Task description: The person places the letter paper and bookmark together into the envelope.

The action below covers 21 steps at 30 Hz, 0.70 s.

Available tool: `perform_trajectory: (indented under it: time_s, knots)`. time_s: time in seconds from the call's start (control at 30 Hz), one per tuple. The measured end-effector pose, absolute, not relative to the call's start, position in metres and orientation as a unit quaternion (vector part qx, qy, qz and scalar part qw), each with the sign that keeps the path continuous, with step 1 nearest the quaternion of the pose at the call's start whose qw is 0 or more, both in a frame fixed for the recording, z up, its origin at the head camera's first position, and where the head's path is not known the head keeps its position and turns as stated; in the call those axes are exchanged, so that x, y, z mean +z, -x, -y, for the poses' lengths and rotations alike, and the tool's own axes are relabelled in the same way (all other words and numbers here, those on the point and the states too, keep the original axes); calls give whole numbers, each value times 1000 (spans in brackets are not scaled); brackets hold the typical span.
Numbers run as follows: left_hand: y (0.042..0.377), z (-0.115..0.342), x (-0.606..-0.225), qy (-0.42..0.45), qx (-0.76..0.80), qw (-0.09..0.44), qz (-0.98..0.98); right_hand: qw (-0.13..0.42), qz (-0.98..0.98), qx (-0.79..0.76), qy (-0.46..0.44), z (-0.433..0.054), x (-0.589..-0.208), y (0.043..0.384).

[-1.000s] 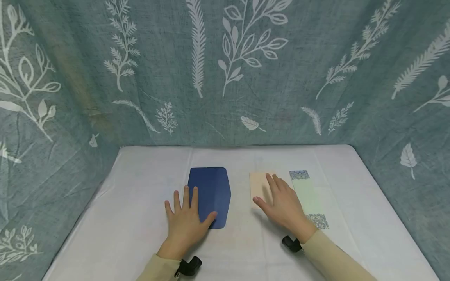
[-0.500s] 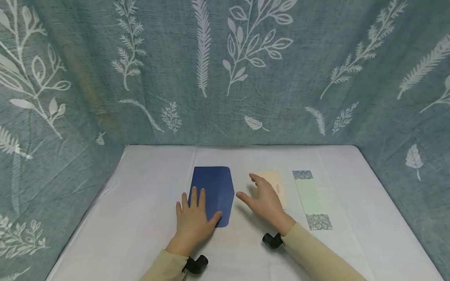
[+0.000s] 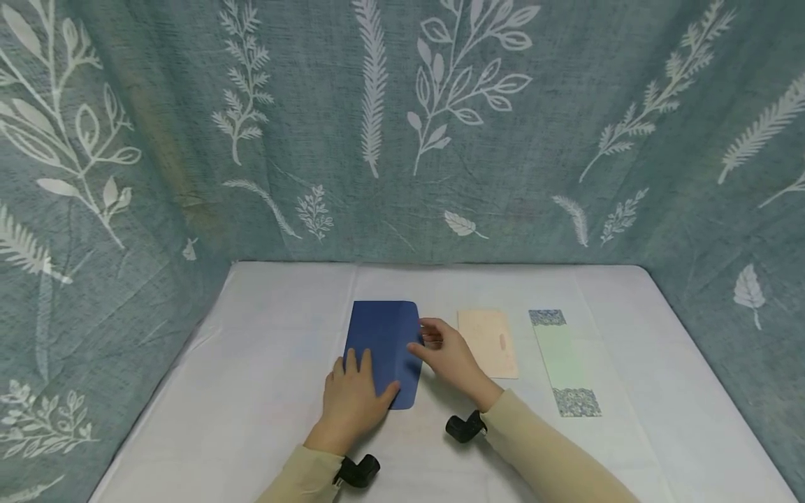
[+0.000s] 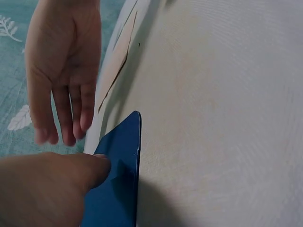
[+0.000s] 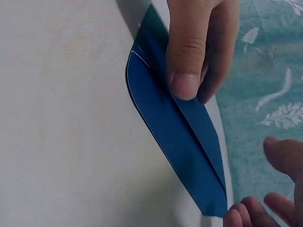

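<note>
A dark blue envelope (image 3: 377,328) lies on the white table, its tapered flap on the right side. My left hand (image 3: 354,402) rests on its lower left part with fingers spread and the thumb near the bottom edge. At the right edge of the flap is my right hand (image 3: 449,353), its fingers bent and its thumb held apart over the flap. In the right wrist view, the right fingertips (image 5: 248,210) are right at the end of the envelope, while the left thumb (image 5: 185,85) lies over its fold.
To the right of the envelope lies a peach card (image 3: 486,339) with a small slot-like mark. Farther right is a pale green strip (image 3: 566,356) with blue floral ends. A teal leaf-patterned cloth (image 3: 402,230) stands behind the table's far edge.
My right hand has moved left, from over the peach card to the envelope's right edge, uncovering the card. The left hand stays on the envelope. The head view has shifted slightly.
</note>
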State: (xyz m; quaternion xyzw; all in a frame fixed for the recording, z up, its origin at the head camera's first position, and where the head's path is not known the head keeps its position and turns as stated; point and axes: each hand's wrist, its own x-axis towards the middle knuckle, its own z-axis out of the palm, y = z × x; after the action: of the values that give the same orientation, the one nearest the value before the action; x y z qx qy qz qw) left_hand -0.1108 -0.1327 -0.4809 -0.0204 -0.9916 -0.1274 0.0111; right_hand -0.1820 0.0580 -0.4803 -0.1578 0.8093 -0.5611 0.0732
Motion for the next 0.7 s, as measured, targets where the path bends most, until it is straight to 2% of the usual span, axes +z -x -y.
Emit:
perform_trajectory:
  time_s: [0.37,0.7]
  knots:
    - [110,124,-477,14,-114,9,993,107,-808,-555,168,-46,-495,185]
    - [114,121,-479,7,-96,22,995,116,-824,-522,187,-46,-488,182]
